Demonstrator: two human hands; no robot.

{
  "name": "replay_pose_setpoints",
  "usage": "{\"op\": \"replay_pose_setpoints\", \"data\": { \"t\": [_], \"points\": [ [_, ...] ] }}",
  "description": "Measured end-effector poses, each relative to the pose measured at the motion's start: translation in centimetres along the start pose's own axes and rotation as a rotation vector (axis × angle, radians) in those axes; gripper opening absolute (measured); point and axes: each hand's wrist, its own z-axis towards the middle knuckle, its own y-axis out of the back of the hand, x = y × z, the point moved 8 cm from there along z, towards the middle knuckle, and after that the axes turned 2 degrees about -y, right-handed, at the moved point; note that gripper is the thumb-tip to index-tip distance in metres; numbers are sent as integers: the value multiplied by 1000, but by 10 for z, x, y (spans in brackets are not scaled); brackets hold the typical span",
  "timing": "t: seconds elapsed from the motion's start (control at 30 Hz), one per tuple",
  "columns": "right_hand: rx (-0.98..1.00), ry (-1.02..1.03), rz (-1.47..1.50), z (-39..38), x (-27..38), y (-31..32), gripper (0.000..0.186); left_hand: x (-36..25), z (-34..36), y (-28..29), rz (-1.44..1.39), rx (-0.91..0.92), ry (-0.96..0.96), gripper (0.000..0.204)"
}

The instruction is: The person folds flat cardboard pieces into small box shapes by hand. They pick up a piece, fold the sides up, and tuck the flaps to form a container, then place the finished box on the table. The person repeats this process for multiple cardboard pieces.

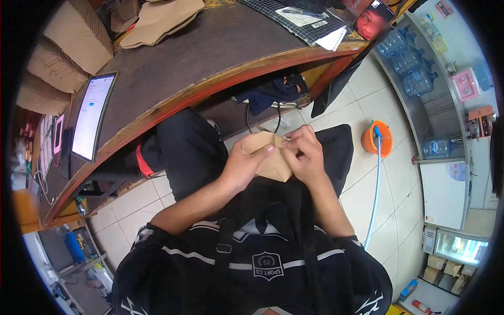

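Above my lap, between my knees, I hold a tan kraft paper piece (pixel 275 165) with folded, creased panels and a raised top flap. My left hand (pixel 244 163) grips its left side, the thumb lying across the front. My right hand (pixel 303 155) pinches the upper right edge, with curled fingers and the thumb on the paper; some fingertips are hidden behind it. A dark cord with two loops (pixel 248 118) hangs just behind the paper, from under the desk.
The dark desk (pixel 184 68) ahead carries brown paper sheets (pixel 157 21), a phone with a lit screen (pixel 93 116) and a cutting mat (pixel 278 16). At right stand an orange bucket (pixel 383 147) with a blue hose and shelving with water jugs (pixel 407 65).
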Motion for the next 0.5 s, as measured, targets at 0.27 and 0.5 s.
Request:
{"op": "replay_pose_setpoints", "data": {
  "t": [0.27,0.5],
  "points": [
    [518,-186,95,15,43,17,18,-25,-20,-18,436,114,-237,25],
    [602,-257,30,6,56,21,24,-31,-29,-39,495,287,-135,22]
  ]
}}
